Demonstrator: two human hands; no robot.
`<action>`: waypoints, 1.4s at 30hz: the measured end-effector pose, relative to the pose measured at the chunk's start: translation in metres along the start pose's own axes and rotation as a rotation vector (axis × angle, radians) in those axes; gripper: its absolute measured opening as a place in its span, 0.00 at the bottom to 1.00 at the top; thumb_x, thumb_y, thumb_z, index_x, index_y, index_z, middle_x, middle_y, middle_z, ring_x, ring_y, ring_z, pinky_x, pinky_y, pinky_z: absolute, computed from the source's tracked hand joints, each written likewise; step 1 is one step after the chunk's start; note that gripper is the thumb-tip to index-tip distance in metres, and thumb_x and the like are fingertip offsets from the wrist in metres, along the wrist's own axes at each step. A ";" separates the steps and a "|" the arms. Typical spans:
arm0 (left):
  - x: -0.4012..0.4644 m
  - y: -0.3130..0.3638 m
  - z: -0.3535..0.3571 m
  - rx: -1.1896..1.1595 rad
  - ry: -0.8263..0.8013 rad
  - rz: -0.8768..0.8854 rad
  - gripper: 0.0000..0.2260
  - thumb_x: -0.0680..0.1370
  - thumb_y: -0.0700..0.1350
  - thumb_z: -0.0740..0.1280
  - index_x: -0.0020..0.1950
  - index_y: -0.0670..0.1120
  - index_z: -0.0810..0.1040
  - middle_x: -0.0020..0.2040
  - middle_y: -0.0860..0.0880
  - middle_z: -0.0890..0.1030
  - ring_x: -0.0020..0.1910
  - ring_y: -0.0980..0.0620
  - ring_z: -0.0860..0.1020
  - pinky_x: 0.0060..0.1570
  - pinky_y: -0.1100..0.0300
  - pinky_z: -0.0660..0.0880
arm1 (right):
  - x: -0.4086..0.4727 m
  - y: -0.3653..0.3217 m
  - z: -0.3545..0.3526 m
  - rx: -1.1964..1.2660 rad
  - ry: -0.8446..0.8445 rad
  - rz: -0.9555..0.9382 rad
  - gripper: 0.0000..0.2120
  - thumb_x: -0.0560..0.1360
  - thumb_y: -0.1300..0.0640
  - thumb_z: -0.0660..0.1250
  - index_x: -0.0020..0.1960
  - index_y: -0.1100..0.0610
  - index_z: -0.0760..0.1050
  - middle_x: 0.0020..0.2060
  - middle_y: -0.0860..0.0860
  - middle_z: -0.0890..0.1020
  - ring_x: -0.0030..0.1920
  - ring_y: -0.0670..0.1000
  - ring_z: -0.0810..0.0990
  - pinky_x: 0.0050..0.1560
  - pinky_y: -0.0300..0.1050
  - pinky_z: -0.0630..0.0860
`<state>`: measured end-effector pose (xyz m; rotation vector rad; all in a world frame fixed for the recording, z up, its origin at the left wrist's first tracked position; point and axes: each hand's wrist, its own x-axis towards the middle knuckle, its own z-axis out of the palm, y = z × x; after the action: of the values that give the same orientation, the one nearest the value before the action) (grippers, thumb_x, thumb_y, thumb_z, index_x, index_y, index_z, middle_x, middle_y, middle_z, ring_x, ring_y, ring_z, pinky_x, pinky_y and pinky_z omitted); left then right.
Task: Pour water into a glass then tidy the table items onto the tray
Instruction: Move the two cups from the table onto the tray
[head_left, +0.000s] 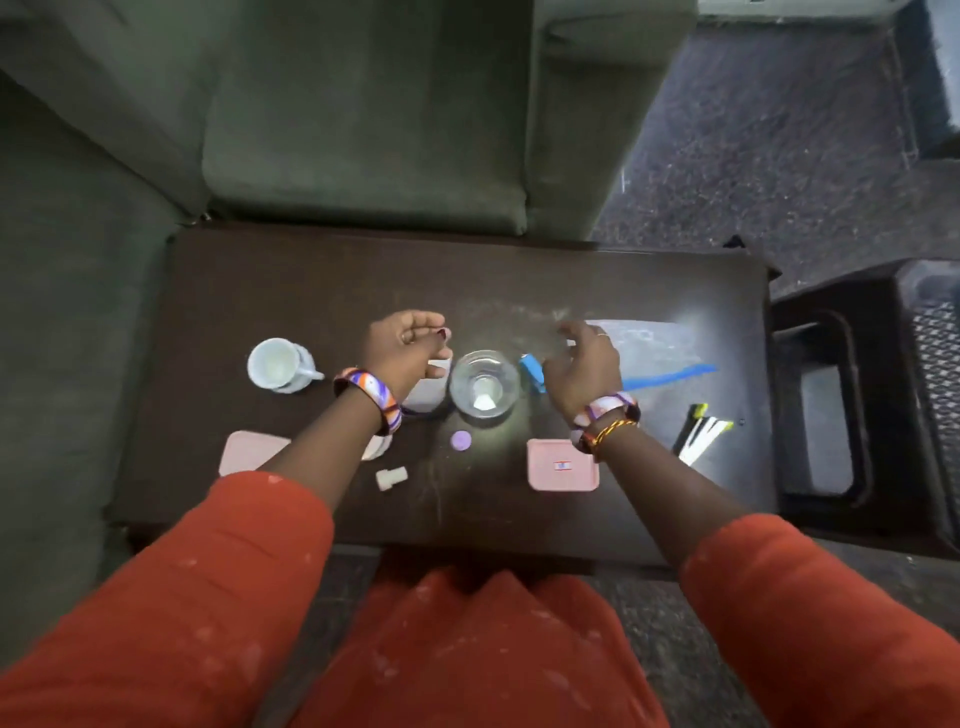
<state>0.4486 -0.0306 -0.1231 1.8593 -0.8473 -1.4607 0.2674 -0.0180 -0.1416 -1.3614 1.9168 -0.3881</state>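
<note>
A clear glass (483, 384) stands mid-table with something white at its bottom. My right hand (584, 366) is just right of it, fingers curled around what looks like a clear bottle with a blue label (532, 370); the bottle's body is blurred and hard to make out. My left hand (408, 348) hovers left of the glass above a white container (427, 397), fingers curled in and thumb against the fingertips, with nothing visible in them. Nearer me lie a purple cap (461, 440) and a small white cap (391, 478).
On the dark table (311, 280), a white cup with saucer and spoon (278, 366) stands at the left. Two pink square lids (563, 465) (247, 452) lie near the front. A clear zip bag (654, 348) and pens (701, 434) lie right. A green sofa (363, 130) is behind.
</note>
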 end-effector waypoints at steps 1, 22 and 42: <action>-0.002 -0.004 -0.019 -0.012 0.020 0.008 0.05 0.76 0.34 0.63 0.46 0.43 0.75 0.38 0.49 0.77 0.25 0.62 0.78 0.24 0.70 0.75 | -0.009 -0.011 0.012 0.001 0.028 -0.048 0.18 0.72 0.63 0.65 0.62 0.61 0.73 0.60 0.59 0.76 0.59 0.60 0.76 0.59 0.48 0.72; -0.010 -0.134 -0.233 0.607 0.186 0.045 0.21 0.73 0.45 0.68 0.67 0.46 0.73 0.57 0.39 0.81 0.55 0.41 0.79 0.58 0.55 0.73 | -0.090 -0.095 0.212 -0.929 -0.607 -0.324 0.19 0.80 0.57 0.53 0.69 0.61 0.63 0.68 0.59 0.68 0.63 0.63 0.75 0.57 0.55 0.72; 0.014 -0.006 -0.186 0.801 0.241 0.307 0.14 0.74 0.51 0.67 0.48 0.41 0.84 0.50 0.35 0.83 0.53 0.36 0.78 0.44 0.55 0.71 | -0.103 -0.109 0.074 -0.030 -0.340 -0.278 0.22 0.65 0.46 0.59 0.49 0.61 0.78 0.39 0.54 0.81 0.41 0.51 0.77 0.43 0.44 0.71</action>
<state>0.6333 -0.0225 -0.0993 2.2478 -1.6654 -0.7181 0.4116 0.0448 -0.0839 -1.6054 1.4679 -0.2416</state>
